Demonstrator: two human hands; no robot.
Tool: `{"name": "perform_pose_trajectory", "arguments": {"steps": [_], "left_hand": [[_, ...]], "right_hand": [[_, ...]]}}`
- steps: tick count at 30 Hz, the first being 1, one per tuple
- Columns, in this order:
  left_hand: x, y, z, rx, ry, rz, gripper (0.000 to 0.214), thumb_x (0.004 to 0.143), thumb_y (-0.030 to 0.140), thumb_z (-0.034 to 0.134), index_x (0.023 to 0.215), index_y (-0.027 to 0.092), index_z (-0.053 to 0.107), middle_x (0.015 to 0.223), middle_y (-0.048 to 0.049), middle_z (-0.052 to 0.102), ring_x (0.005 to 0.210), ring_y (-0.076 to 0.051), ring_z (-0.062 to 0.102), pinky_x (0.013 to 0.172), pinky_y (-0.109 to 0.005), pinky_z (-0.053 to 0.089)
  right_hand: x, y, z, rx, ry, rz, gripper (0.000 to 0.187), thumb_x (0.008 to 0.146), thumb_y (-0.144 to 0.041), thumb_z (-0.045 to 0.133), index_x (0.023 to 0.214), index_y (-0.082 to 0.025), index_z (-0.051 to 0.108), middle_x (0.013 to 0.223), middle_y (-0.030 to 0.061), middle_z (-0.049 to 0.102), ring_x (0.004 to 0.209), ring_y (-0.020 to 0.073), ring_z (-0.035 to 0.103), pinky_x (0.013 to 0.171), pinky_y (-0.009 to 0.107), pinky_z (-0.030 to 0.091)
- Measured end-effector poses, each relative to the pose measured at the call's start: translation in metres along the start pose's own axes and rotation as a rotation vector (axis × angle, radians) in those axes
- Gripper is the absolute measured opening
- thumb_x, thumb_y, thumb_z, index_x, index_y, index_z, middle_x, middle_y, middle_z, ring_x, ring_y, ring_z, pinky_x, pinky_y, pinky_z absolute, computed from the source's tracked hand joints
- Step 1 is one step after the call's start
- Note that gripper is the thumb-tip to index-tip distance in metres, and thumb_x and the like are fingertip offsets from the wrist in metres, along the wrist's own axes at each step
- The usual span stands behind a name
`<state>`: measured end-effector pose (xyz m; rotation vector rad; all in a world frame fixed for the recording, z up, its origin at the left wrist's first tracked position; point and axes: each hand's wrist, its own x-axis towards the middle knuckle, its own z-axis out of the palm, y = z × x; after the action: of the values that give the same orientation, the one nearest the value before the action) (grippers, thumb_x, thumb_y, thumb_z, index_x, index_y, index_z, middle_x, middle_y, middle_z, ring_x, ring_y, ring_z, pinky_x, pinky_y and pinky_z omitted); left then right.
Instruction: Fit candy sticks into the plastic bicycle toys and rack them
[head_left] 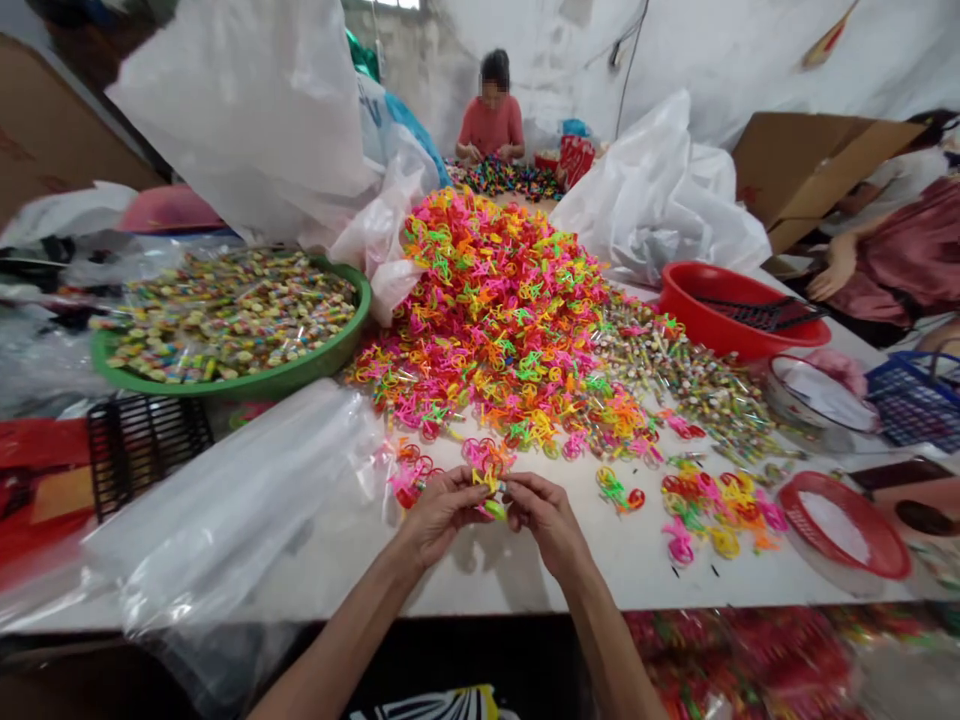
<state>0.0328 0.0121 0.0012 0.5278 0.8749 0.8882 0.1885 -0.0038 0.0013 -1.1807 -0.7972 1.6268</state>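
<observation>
My left hand pinches a small yellow plastic toy piece between thumb and fingers, just above the white tabletop. Thumb and fingertips of my right hand close on the right end of the same piece, where a small pale part shows; its exact kind is too small to make out. A yellow-green bit shows below, between the two hands. Right in front rises a big heap of bright plastic toy pieces in pink, red, orange, yellow and green. Some loose pink and red pieces lie beside my left hand.
A green basin full of small wrapped items stands left, near a clear plastic sheet. On the right are sorted toy pieces, a red basin and a red basket. A person works across the table; another sits right.
</observation>
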Motion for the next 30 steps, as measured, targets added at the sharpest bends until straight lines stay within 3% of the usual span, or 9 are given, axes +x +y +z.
{"name": "perform_pose_trajectory", "arguments": {"steps": [14,17,22,27,30], "left_hand": [[-0.004,-0.004,0.002,-0.087,-0.079,-0.048,0.022,0.062,0.02,0.073,0.081,0.012,0.066,0.072,-0.0024,0.065,0.06,-0.01,0.059,0.059,-0.022,0.05],[-0.004,-0.005,0.003,0.013,-0.041,0.01,0.023,0.061,0.023,0.074,0.079,0.012,0.065,0.07,-0.0023,0.065,0.06,-0.011,0.059,0.059,-0.024,0.049],[-0.017,-0.007,-0.002,0.168,0.125,0.109,0.025,0.056,0.024,0.077,0.071,0.012,0.062,0.062,-0.0004,0.063,0.057,-0.01,0.056,0.053,-0.021,0.045],[-0.037,-0.006,-0.016,0.07,0.011,-0.08,0.022,0.061,0.026,0.074,0.073,0.013,0.061,0.067,-0.0013,0.063,0.059,-0.009,0.056,0.058,-0.021,0.044],[-0.039,-0.009,-0.02,0.174,0.095,0.024,0.024,0.059,0.027,0.075,0.072,0.013,0.06,0.064,-0.0005,0.062,0.058,-0.009,0.055,0.057,-0.021,0.043]], "right_hand": [[-0.001,-0.005,-0.002,0.155,-0.145,0.102,0.017,0.064,-0.029,0.07,0.075,-0.017,0.064,0.058,-0.0024,0.059,0.042,0.0059,0.047,0.043,0.019,0.033],[-0.004,-0.004,0.0,0.103,-0.126,0.071,0.018,0.065,-0.03,0.069,0.074,-0.016,0.063,0.059,-0.0022,0.059,0.042,0.0062,0.049,0.044,0.019,0.034],[-0.013,0.004,0.01,-0.049,-0.037,0.009,0.019,0.069,-0.033,0.067,0.07,-0.015,0.061,0.05,-0.0034,0.055,0.04,0.0072,0.047,0.043,0.02,0.037],[-0.022,0.017,0.02,0.102,-0.17,0.105,0.022,0.067,-0.035,0.067,0.071,-0.015,0.06,0.053,-0.0023,0.058,0.037,0.0064,0.045,0.041,0.02,0.035],[-0.024,0.018,0.029,-0.035,-0.095,0.058,0.021,0.068,-0.034,0.066,0.07,-0.014,0.059,0.048,-0.0028,0.056,0.038,0.0076,0.047,0.042,0.02,0.037]]}}
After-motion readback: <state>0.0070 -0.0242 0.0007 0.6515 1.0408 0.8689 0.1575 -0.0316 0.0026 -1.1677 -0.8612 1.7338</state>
